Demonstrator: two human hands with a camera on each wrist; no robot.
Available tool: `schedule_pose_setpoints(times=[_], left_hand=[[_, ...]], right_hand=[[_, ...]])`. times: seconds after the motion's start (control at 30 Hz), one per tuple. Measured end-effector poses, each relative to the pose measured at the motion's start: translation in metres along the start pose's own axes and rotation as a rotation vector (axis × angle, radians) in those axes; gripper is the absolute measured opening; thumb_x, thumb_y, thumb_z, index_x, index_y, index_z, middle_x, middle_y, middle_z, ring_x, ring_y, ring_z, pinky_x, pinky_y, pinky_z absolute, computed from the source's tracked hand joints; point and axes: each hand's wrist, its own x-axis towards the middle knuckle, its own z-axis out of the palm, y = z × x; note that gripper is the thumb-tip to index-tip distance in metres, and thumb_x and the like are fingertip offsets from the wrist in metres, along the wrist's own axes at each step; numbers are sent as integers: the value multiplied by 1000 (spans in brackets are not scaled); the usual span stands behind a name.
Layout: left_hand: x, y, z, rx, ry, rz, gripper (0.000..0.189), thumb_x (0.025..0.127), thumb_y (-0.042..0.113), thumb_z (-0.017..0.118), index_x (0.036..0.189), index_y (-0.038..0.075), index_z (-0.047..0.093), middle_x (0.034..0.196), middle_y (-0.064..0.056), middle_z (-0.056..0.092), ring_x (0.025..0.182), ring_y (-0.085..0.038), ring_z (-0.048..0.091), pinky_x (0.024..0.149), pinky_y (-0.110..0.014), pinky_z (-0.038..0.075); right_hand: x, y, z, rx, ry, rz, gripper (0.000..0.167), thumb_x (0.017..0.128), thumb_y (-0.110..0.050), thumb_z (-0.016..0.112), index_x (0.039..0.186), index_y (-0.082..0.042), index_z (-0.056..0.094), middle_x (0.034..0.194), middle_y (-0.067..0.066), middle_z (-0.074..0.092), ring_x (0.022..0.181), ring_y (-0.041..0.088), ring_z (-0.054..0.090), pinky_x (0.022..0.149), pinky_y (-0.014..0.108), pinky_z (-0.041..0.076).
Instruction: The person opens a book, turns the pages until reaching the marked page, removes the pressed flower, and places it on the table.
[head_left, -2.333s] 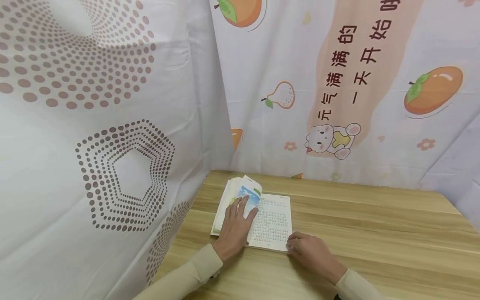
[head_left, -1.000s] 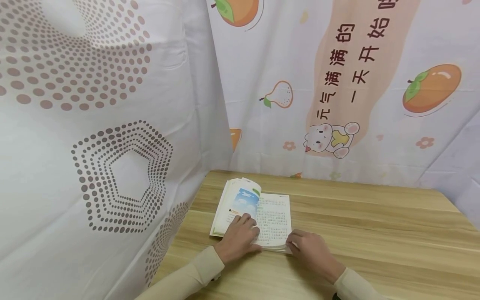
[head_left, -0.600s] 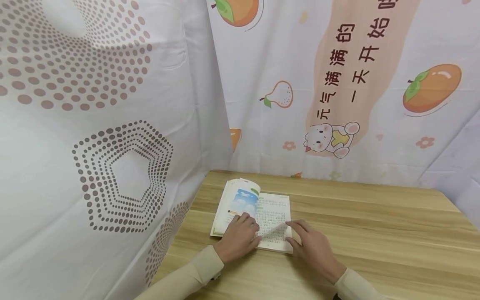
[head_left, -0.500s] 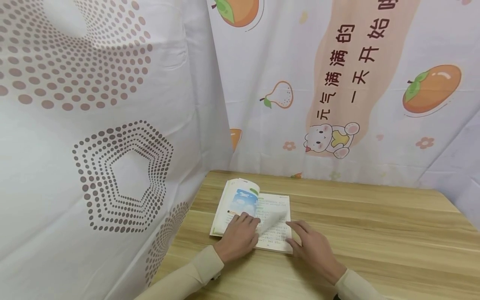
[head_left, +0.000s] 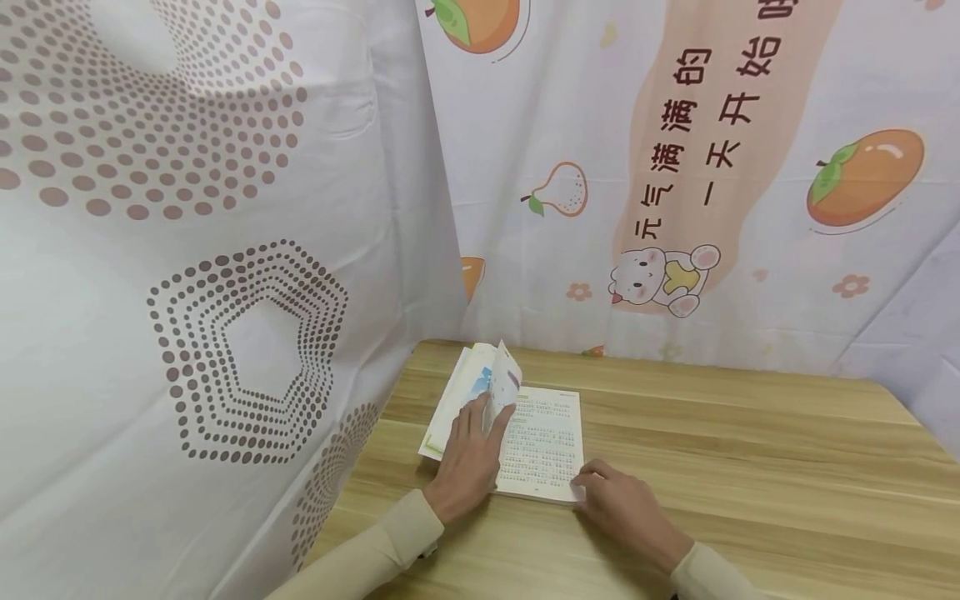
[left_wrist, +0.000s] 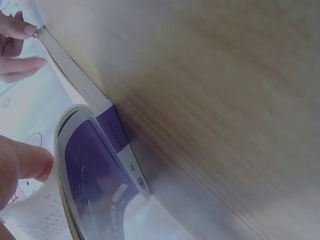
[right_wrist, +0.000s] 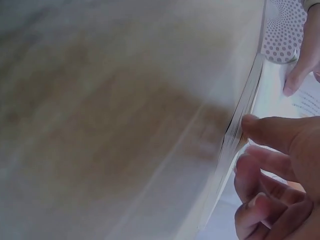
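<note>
An open book (head_left: 542, 446) lies on the wooden table, with printed text on its right page. My left hand (head_left: 467, 467) is over the middle of the book, fingers and thumb extended and spread. A raised page (head_left: 507, 382) stands between them, above the left-hand pages with the blue picture. At the book's lower right corner my right hand (head_left: 626, 512) pinches the page edges; its thumb (right_wrist: 272, 131) lies on them and the other fingers curl below. The left wrist view shows the purple and white spine (left_wrist: 112, 130) and the bent purple cover (left_wrist: 92, 165).
The wooden table (head_left: 750, 467) extends to the right of the book. A white curtain with brown dots (head_left: 247, 333) hangs along the left side, and a fruit-patterned curtain (head_left: 517, 275) hangs behind the table's far edge.
A page that was lifting at the lower right has swung left and now stands up near the middle. My left hand has moved up the book; the right has drawn its fingers together at the corner.
</note>
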Motion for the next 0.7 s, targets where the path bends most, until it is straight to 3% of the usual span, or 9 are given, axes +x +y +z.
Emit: schedule_pose_setpoints(times=[0.1, 0.23, 0.37, 0.5, 0.7], left_hand=[[0, 0, -1, 16, -8, -12, 81, 73, -1, 79, 146, 12, 47, 152, -28, 33, 133, -43, 38, 101, -50, 42], [-1, 0, 0, 52, 9, -31, 82, 70, -3, 83, 143, 12, 49, 151, -29, 35, 134, -43, 38, 101, -51, 40], [-1, -2, -1, 98, 22, -43, 67, 77, -2, 81, 138, 11, 56, 144, -25, 45, 134, -43, 41, 101, -52, 41], [-1, -2, -4, 111, -9, 8, 50, 75, 4, 86, 121, 11, 67, 127, -16, 60, 126, -38, 51, 96, -49, 47], [-2, -1, -6, 82, -140, 106, 25, 80, 4, 85, 102, 14, 76, 109, -3, 70, 106, -22, 61, 80, -31, 54]], right_hand=[[1, 0, -3, 19, -31, -2, 15, 84, -22, 84, 92, -10, 79, 104, 3, 71, 79, 14, 71, 64, 27, 57], [2, 1, -4, 23, -27, -32, 7, 85, -19, 83, 88, -13, 80, 99, 0, 72, 79, 13, 71, 66, 27, 58], [2, 0, -3, 0, -12, -57, 5, 87, -16, 82, 88, -12, 79, 95, -2, 72, 79, 12, 71, 66, 27, 58], [3, -1, -3, -37, 0, -78, 5, 88, -15, 81, 90, -12, 78, 93, -5, 71, 77, 10, 70, 65, 27, 58], [4, -2, -4, -81, 34, -114, 6, 86, -12, 82, 90, -11, 78, 91, -4, 70, 71, 10, 68, 59, 26, 55]])
